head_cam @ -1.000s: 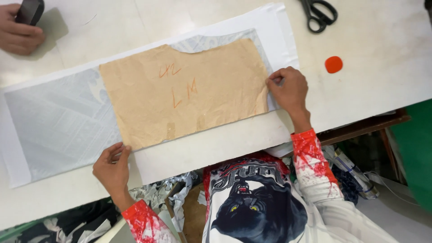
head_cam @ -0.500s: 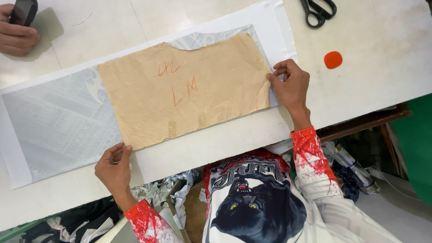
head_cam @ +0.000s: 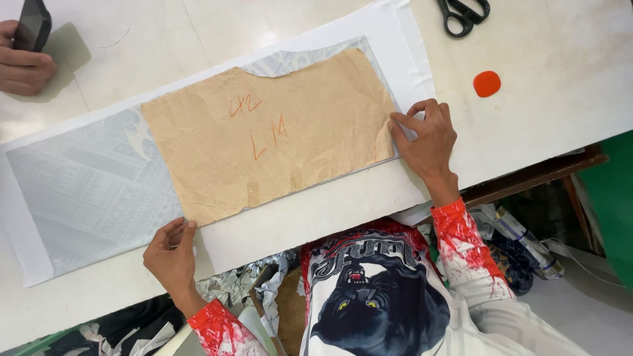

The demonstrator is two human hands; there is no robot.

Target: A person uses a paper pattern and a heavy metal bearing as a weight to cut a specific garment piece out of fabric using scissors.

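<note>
Left hand [head_cam: 173,254] comes first on this side of the white bench [head_cam: 560,99], its fingers curled loosely with the tips resting at the lower left corner of the crumpled brown paper pattern piece [head_cam: 267,142]; it presses down there and grips nothing. That brown sheet lies flat near the bench's front edge, marked with red handwriting and patched with bits of clear tape along its lower edge. Under it lies a long strip of white fabric with a pale grey printed panel [head_cam: 86,191], which runs out well past the pattern to the left and shows as a narrow band above and to the right of it. Far off at the upper left corner, another person's hand [head_cam: 23,66] holds a dark phone [head_cam: 33,25] upright, well apart from the pattern.

Moving right, the right hand [head_cam: 428,142] lies flat at the pattern's right edge, fingers held close together and pointing left, the tips touching the paper's border where it meets the white fabric. Both sleeves are white with red splashes. Beyond this hand, a small orange-red disc [head_cam: 486,84] sits on the bare bench, and black-handled scissors [head_cam: 463,13] lie near the upper edge.
</note>
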